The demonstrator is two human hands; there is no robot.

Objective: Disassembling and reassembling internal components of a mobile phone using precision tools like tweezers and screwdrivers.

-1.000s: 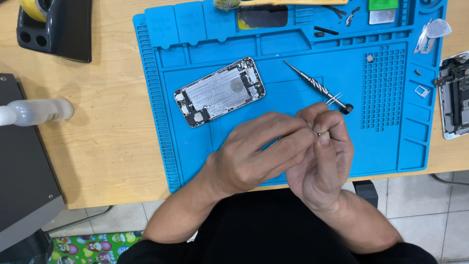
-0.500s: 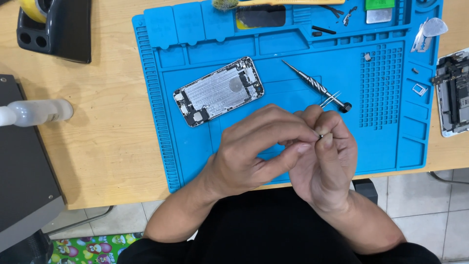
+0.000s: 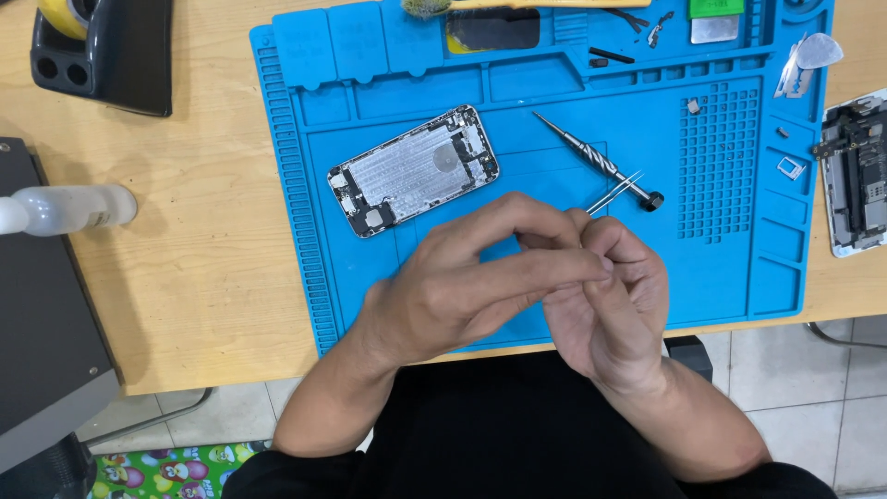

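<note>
**Hands joined over the near edge of the mat**

Here the left hand and right hand meet above the front margin of the blue mat, fingertips pressed together. The left forefinger lies across the right hand's curled fingers; whether anything small is pinched between them cannot be told. Tweezers show just beyond the right knuckles, their tips pointing away toward the screwdriver; it is unclear whether the right hand grips them. The screwdriver lies diagonally on the mat, apart from both hands. The opened phone rests tilted on the mat, left of centre, just beyond the left hand. Bare mat surface remains open to the right of the hands, up to the raised right rim. The wooden table edge runs directly beneath the wrists. A second phone part lies past the mat's right border.
</note>
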